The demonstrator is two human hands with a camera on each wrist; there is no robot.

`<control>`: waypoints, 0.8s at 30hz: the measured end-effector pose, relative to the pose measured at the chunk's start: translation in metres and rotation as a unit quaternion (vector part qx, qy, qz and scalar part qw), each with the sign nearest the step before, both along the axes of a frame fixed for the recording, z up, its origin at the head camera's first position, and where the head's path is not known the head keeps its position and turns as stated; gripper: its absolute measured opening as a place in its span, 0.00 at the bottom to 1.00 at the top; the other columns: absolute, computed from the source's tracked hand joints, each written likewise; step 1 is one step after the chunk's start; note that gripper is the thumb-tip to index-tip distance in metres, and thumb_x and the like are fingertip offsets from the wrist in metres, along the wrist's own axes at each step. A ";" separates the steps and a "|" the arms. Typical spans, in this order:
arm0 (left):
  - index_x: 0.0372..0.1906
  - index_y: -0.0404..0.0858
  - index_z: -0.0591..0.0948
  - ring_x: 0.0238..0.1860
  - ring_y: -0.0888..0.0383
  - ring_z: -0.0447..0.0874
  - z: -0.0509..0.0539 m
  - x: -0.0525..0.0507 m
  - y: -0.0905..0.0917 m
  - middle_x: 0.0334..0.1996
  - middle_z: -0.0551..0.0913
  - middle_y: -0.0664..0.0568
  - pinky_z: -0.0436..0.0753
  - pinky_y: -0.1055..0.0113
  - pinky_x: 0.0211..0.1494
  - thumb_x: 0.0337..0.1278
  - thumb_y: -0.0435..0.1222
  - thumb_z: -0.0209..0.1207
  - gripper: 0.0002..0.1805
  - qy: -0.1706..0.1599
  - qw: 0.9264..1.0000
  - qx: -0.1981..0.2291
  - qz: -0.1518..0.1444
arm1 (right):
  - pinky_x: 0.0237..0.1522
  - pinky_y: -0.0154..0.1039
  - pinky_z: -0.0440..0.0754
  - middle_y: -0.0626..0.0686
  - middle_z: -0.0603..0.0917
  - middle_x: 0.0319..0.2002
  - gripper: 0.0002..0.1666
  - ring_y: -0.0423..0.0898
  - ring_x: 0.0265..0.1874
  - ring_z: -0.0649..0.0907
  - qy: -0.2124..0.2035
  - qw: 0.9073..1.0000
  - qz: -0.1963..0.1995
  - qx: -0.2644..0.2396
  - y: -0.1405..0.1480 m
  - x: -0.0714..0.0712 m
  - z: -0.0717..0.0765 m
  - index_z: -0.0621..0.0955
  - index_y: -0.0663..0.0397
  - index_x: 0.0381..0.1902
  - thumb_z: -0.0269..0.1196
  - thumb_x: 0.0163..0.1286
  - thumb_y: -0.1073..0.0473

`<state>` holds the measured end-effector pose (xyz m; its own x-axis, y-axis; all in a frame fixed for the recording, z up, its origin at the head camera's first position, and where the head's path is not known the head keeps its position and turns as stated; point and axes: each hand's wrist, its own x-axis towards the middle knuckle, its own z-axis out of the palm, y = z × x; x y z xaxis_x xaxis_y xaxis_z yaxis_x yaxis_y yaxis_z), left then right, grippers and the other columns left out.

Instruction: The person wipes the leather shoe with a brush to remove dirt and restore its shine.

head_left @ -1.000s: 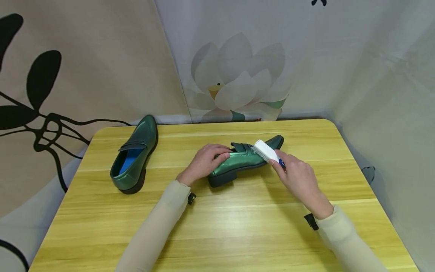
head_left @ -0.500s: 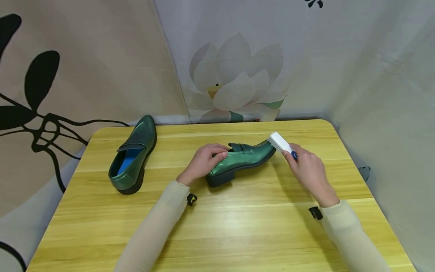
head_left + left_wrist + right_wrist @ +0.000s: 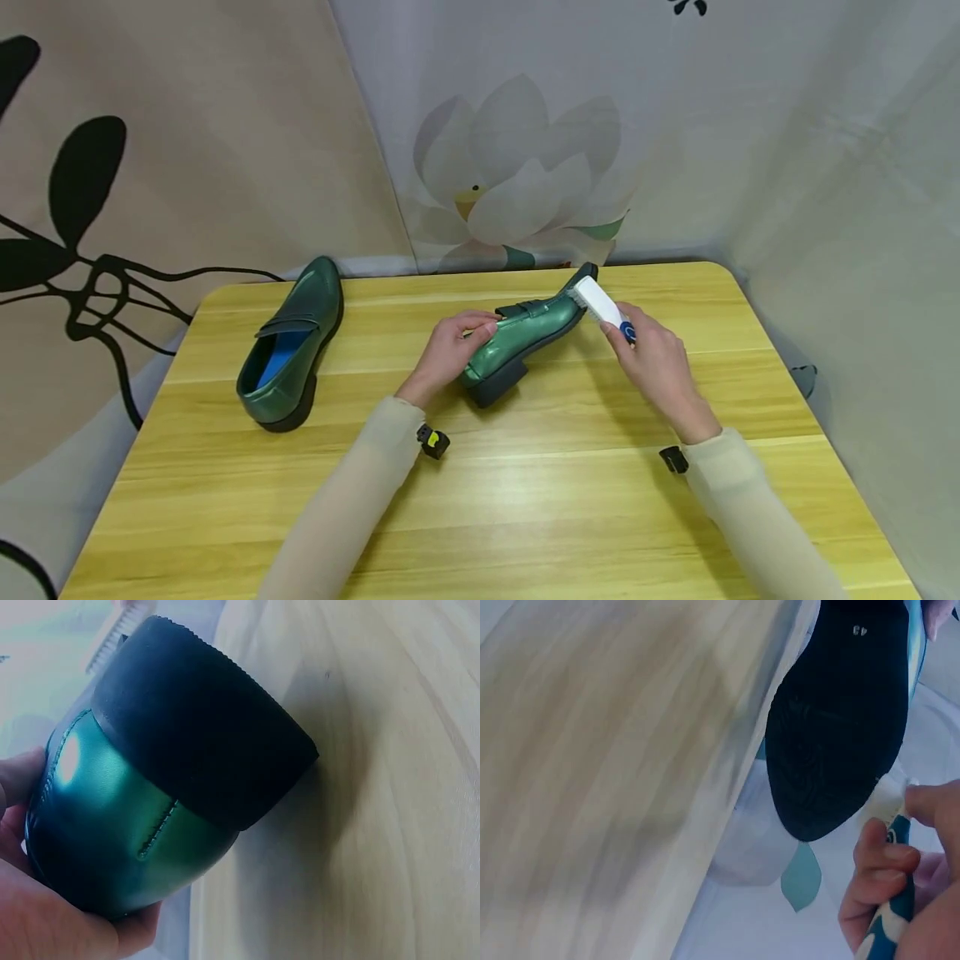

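A glossy green loafer [image 3: 517,340] is tilted, its toe pointing to the back right and its black sole [image 3: 840,727] facing the right wrist camera. My left hand [image 3: 448,354] grips it by the opening near the heel; the left wrist view shows its dark heel block [image 3: 202,720] close up. My right hand [image 3: 656,358] holds a white brush [image 3: 596,300] with a blue-and-white handle [image 3: 889,926]. The bristles touch the loafer's upper near the toe. Some left fingers are hidden by the shoe.
The other green loafer [image 3: 292,346], with a blue insole, stands at the left of the wooden table [image 3: 480,508]. Behind the table hangs a pale curtain [image 3: 675,125] printed with a flower and dark leaves.
The held loafer has turned, its toe swinging up and toward the back. The brush first moved right to the toe, then came back slightly left with my right hand.
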<state>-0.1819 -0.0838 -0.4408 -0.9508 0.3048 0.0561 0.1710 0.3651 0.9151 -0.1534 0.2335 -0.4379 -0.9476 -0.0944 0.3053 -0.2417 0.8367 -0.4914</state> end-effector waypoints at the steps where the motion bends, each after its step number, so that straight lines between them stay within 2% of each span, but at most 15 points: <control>1: 0.57 0.33 0.87 0.68 0.48 0.76 -0.001 -0.001 0.001 0.61 0.83 0.46 0.70 0.51 0.73 0.78 0.41 0.57 0.18 -0.007 1.000 0.001 0.006 | 0.31 0.58 0.82 0.68 0.86 0.50 0.28 0.59 0.33 0.85 0.004 1.000 0.002 0.002 -0.002 0.000 -0.002 0.77 0.64 0.66 0.60 0.80 0.49; 8: 0.59 0.33 0.86 0.66 0.47 0.77 -0.005 -0.005 0.002 0.60 0.84 0.43 0.73 0.52 0.71 0.78 0.41 0.57 0.19 -0.040 0.998 0.011 0.040 | 0.31 0.58 0.83 0.67 0.85 0.49 0.27 0.58 0.34 0.85 0.019 1.000 0.013 0.010 -0.015 0.003 -0.010 0.75 0.65 0.67 0.61 0.80 0.52; 13: 0.60 0.34 0.85 0.64 0.47 0.79 -0.002 -0.005 0.001 0.59 0.85 0.42 0.74 0.52 0.69 0.78 0.43 0.57 0.19 -0.058 0.997 0.002 0.046 | 0.28 0.55 0.83 0.65 0.85 0.45 0.27 0.55 0.31 0.83 0.023 0.999 0.030 0.027 -0.026 0.011 -0.007 0.75 0.65 0.66 0.61 0.79 0.51; 17: 0.61 0.34 0.84 0.63 0.48 0.79 -0.002 -0.004 0.000 0.59 0.84 0.42 0.74 0.52 0.69 0.79 0.44 0.56 0.21 -0.067 0.997 -0.009 0.048 | 0.28 0.54 0.84 0.65 0.86 0.47 0.28 0.56 0.32 0.84 0.014 0.998 0.049 0.043 -0.038 0.019 -0.003 0.75 0.64 0.67 0.62 0.79 0.50; 20: 0.61 0.35 0.84 0.62 0.48 0.79 -0.003 -0.004 -0.001 0.60 0.84 0.43 0.74 0.52 0.68 0.79 0.45 0.55 0.21 -0.074 0.996 -0.012 0.050 | 0.29 0.55 0.85 0.64 0.86 0.49 0.28 0.56 0.34 0.85 0.012 0.996 0.073 0.047 -0.049 0.025 -0.002 0.76 0.63 0.66 0.64 0.78 0.50; 24: 0.61 0.36 0.84 0.61 0.49 0.79 -0.004 -0.003 -0.001 0.60 0.84 0.44 0.75 0.52 0.67 0.79 0.46 0.54 0.21 -0.077 0.996 -0.013 0.052 | 0.28 0.52 0.85 0.62 0.87 0.47 0.27 0.54 0.34 0.86 0.015 0.990 0.130 0.054 -0.065 0.033 -0.005 0.76 0.61 0.66 0.66 0.76 0.52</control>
